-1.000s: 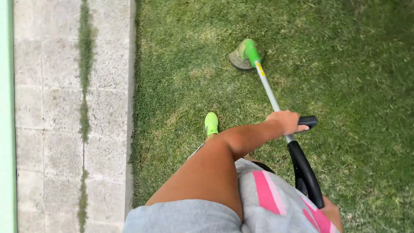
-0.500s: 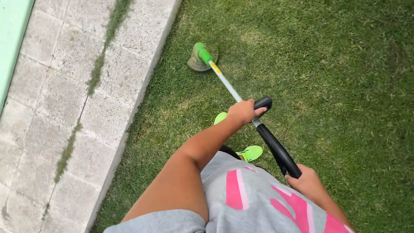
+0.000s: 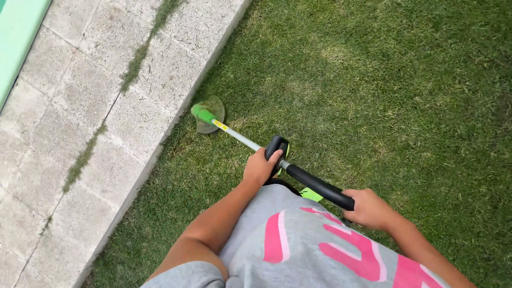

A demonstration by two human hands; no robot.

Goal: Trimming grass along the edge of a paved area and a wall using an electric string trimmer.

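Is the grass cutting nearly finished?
Hard to say. The lawn looks short all over. Left hand and right hand hold the trimmer, its green head right by the paving edge. Grass strips in the paving joints remain.

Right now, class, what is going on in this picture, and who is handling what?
A person in a grey top with pink markings holds a string trimmer with both hands on a lawn. The left hand grips the black loop handle partway down the shaft, and the right hand grips the black rear grip. The green cutting head sits low over the grass, right beside the edge of a paved concrete path. A bright green shoe peeks out below the shaft.
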